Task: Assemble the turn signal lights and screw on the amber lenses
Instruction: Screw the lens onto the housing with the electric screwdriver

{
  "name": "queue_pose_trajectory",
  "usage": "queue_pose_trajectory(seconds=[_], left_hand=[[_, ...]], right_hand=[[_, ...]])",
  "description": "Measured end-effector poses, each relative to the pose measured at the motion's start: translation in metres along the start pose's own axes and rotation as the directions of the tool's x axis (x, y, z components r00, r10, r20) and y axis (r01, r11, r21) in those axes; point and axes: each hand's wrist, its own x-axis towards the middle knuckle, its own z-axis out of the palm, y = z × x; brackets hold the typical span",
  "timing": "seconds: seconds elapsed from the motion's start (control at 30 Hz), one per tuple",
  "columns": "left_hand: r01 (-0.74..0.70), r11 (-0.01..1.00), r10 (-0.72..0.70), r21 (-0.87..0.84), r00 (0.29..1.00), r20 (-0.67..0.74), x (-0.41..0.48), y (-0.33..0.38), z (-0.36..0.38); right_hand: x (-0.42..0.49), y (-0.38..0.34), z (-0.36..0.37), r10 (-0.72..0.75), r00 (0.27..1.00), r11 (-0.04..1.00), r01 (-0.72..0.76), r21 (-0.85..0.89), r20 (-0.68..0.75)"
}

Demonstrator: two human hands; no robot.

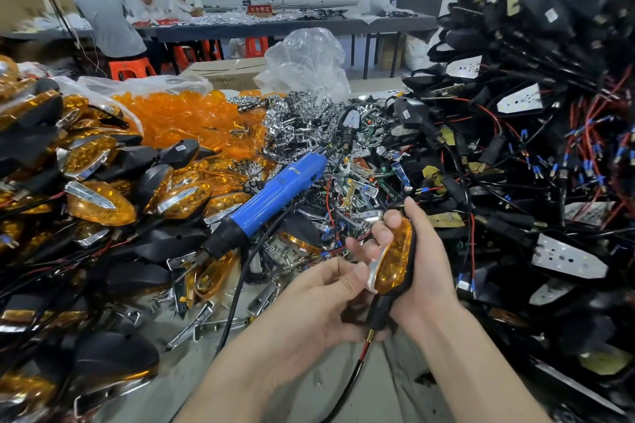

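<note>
My right hand grips a turn signal light upright, with its amber lens facing left and a chrome trim strip along the lens edge. Its black stem and wire hang down below my palms. My left hand holds the lower part of the light, thumb against the chrome strip. A blue electric screwdriver lies on the parts pile to the left of my hands, and neither hand touches it.
Finished amber lights are heaped at the left. Loose amber lenses and chrome parts fill the middle. Black housings with wires pile high on the right. People work at a far table.
</note>
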Motion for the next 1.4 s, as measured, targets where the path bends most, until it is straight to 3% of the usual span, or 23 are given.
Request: queue_pose_trajectory(seconds=[0.37, 0.6, 0.83, 0.93, 1.03, 1.1, 1.17, 1.27, 1.33, 1.4], left_hand=[[-0.004, 1.000, 0.003, -0.017, 0.997, -0.081, 0.003, 0.000, 0.009], [-0.086, 0.996, 0.084, -0.018, 0.991, -0.100, 0.006, -0.004, 0.014], [-0.133, 0.981, 0.138, 0.141, 0.990, -0.031, -0.001, 0.002, 0.007], [-0.247, 0.877, 0.341, 0.411, 0.924, -0.171, 0.002, 0.002, 0.004], [-0.282, 0.637, 0.610, 0.717, 0.753, -0.246, 0.005, -0.002, 0.003], [-0.207, 0.391, 0.722, 0.897, 0.674, -0.159, 0.003, -0.009, 0.005], [-0.200, 0.218, 0.740, 0.955, 0.672, -0.028, 0.002, -0.014, 0.008], [-0.287, 0.193, 0.722, 0.938, 0.689, 0.062, -0.002, -0.008, 0.010], [-0.278, 0.252, 0.729, 0.927, 0.684, 0.007, -0.005, -0.002, 0.005], [-0.164, 0.264, 0.729, 0.950, 0.679, -0.085, -0.008, 0.004, -0.005]], right_hand=[[0.001, 0.001, -0.002, -0.023, 1.000, 0.999, 0.023, -0.043, 0.009], [0.001, -0.002, 0.001, -0.075, 0.997, 0.996, 0.073, 0.041, 0.032], [0.003, -0.003, 0.003, -0.080, 0.997, 0.996, 0.080, -0.032, -0.008], [0.003, -0.001, 0.007, -0.105, 0.994, 0.981, 0.102, -0.165, -0.013], [0.005, 0.009, 0.014, -0.120, 0.993, 0.947, 0.110, -0.302, -0.012], [0.004, 0.019, 0.017, -0.136, 0.991, 0.931, 0.125, -0.341, -0.006], [0.001, 0.022, 0.016, -0.164, 0.986, 0.930, 0.147, -0.335, -0.022], [0.000, 0.010, 0.012, -0.155, 0.985, 0.971, 0.139, -0.195, -0.073], [0.001, 0.000, 0.011, -0.154, 0.982, 0.981, 0.138, -0.139, -0.112], [0.000, -0.005, 0.010, -0.159, 0.983, 0.981, 0.147, -0.130, -0.093]])
